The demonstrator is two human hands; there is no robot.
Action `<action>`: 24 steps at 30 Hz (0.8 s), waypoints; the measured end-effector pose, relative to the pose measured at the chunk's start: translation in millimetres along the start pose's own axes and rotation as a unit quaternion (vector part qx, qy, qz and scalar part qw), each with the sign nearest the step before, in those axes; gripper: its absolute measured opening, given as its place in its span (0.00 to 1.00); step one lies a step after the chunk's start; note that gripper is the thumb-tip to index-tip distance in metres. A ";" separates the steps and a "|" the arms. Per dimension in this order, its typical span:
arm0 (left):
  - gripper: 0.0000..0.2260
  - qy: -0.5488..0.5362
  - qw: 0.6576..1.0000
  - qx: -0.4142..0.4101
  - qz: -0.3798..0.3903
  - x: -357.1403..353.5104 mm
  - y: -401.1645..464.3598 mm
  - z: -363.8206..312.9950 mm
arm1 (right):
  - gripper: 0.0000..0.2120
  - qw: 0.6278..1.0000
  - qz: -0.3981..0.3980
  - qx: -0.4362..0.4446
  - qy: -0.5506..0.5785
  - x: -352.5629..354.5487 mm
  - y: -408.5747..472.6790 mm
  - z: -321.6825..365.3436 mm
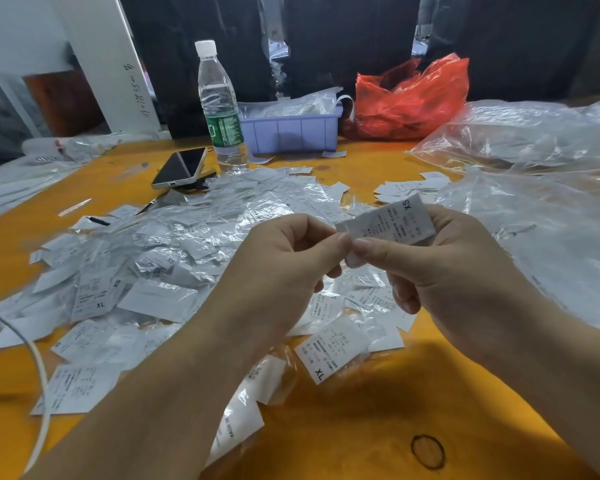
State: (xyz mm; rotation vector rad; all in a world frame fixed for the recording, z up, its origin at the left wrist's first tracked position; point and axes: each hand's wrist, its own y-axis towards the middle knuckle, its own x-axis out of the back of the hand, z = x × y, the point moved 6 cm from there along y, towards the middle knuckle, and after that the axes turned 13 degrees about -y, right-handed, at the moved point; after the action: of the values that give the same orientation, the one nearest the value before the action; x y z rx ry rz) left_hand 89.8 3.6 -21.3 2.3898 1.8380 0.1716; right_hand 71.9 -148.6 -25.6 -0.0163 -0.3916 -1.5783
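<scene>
Step in hand (as judged): working the label out of its sleeve. Best to pinch lightly at the corner and pull evenly, lest the film tear. The left hand (291,261) pinches the near corner; the right hand (447,271) grips the white printed paper size label in a clear plastic sleeve (392,220), marked XS, slightly crumpled. It is held above the middle of the orange worktop (361,427), over the heap of loose labels (187,244).

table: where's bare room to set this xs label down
Widest bare patch of table for the label: the near edge, around the ring mark. A smaller one lies between the bin and the label pile; another left of the phone. Crowded: the pile mid-table and the clear bags at right.
</scene>
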 end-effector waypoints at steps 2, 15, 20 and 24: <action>0.05 -0.019 0.999 0.028 0.005 1.1 1.5 3.7 | 0.18 1.000 0.008 0.000 0.004 -0.9 -0.1 0.2; 0.09 0.053 0.997 0.058 -0.024 22.5 8.1 0.7 | 0.12 0.997 -0.021 -0.022 -0.073 21.1 10.1 5.6; 0.09 0.314 0.945 0.018 -0.085 37.3 8.5 0.1 | 0.05 0.942 -0.083 0.072 -0.317 37.8 13.3 16.2; 0.06 0.450 0.880 0.033 -0.151 49.7 7.6 -1.9 | 0.13 0.916 -0.062 0.059 -0.393 33.1 14.4 10.6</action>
State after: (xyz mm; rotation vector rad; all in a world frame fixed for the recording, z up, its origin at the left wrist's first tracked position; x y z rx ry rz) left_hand 109.4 49.8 -17.4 2.1613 2.5460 1.3994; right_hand 81.6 -177.8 -3.9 -0.5567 -1.1340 -1.6193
